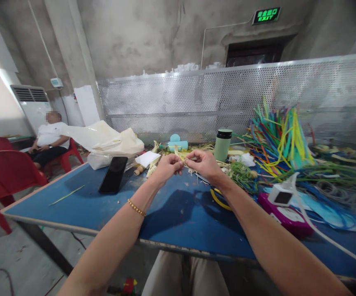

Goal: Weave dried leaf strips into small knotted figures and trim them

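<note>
- Held btw the fingertips of both hands, over the blue table point(82, 209): thin pale strip point(184, 159), v. small from here.
- Left hand point(169, 166): thumb and finger pinched on strip. Right hand point(205, 162): pinched on it too, just beside.
- For good work: hold firm w/ left, move bit by bit w/ right. Keep tips close; don't tug hard, might snap.
- Hidden: most of strip, under fingers. Can't tell its ends or any knot.
- At 5 o'clock: yellow loop point(217, 200), partly behind right arm; can't tell what kind.
- At 2 o'clock: green cup point(223, 147). Past it: bright strips point(289, 142), too mixed to count.
- At 9 o'clock: phone point(113, 174), dark screen.
</note>
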Tool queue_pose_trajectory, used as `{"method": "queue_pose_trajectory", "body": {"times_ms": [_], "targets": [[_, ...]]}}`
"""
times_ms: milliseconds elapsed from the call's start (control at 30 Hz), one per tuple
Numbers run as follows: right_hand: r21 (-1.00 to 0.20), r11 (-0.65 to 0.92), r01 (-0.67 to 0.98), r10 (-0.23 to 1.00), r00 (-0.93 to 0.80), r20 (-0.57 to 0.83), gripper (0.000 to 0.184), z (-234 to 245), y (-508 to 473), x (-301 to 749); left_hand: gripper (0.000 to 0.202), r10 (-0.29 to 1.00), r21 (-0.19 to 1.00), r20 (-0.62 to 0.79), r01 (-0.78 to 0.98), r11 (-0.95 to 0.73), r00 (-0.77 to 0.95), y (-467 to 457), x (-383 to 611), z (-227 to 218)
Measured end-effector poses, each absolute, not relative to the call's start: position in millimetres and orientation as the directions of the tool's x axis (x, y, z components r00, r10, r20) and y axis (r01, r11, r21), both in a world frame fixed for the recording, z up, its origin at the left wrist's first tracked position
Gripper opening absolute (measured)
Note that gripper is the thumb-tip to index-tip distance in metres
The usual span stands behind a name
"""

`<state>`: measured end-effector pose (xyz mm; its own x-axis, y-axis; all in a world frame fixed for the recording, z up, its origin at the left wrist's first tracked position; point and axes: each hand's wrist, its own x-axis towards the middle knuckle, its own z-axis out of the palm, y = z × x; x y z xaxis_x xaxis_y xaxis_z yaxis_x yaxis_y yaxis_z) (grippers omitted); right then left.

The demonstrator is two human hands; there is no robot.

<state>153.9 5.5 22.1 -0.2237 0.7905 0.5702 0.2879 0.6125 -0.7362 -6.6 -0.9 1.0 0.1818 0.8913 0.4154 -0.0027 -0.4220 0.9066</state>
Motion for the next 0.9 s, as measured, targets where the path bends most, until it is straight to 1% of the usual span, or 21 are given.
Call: {"method": "queue_pose_trajectory", "body": {"times_ms": [33,100,200,233,300,367,467,600,800,900], "targets": [[-0.726,0.613,0.311,0.790,-0.251,0.560,0.015,22,6,155,0.008,0.896,0.907,0.414,0.006,-0.420,0.163,-1,-6,1],[-0.712,0.618,0.333,0.785,-0.304,0.540,0.014,22,6,157,0.012,0.893,0.907,0.415,0.003,-0.422,0.173,-2,-5,2],[-0.701,0.627,0.340,0.776,-0.358,0.520,0.015,23,8,160,0.010,0.868,0.908,0.394,0.021,-0.419,0.303,-5,-6,3],[-0.700,0.626,0.343,0.776,-0.365,0.515,0.015,23,8,161,0.014,0.860,0.906,0.390,0.030,-0.422,0.328,-5,-6,3],[-0.708,0.623,0.333,0.778,-0.361,0.514,0.017,23,10,161,0.020,0.859,0.905,0.397,0.017,-0.425,0.324,-4,-7,2],[-0.718,0.623,0.309,0.778,-0.334,0.532,0.022,23,10,162,0.021,0.871,0.912,0.398,-0.022,-0.409,0.289,-3,-7,0],[-0.707,0.626,0.331,0.780,-0.292,0.554,0.021,23,12,165,0.021,0.881,0.917,0.395,-0.056,-0.394,0.262,-2,-6,-2],[-0.694,0.608,0.385,0.794,-0.300,0.529,0.023,22,14,169,0.024,0.879,0.919,0.387,-0.037,-0.393,0.278,-3,-4,-3],[-0.698,0.627,0.345,0.778,-0.311,0.545,0.020,22,16,170,0.028,0.864,0.911,0.407,-0.061,-0.408,0.295,-3,-3,-4],[-0.689,0.632,0.353,0.774,-0.310,0.552,0.019,23,15,170,0.030,0.861,0.910,0.409,-0.063,-0.410,0.302,-1,-4,-6]]}}
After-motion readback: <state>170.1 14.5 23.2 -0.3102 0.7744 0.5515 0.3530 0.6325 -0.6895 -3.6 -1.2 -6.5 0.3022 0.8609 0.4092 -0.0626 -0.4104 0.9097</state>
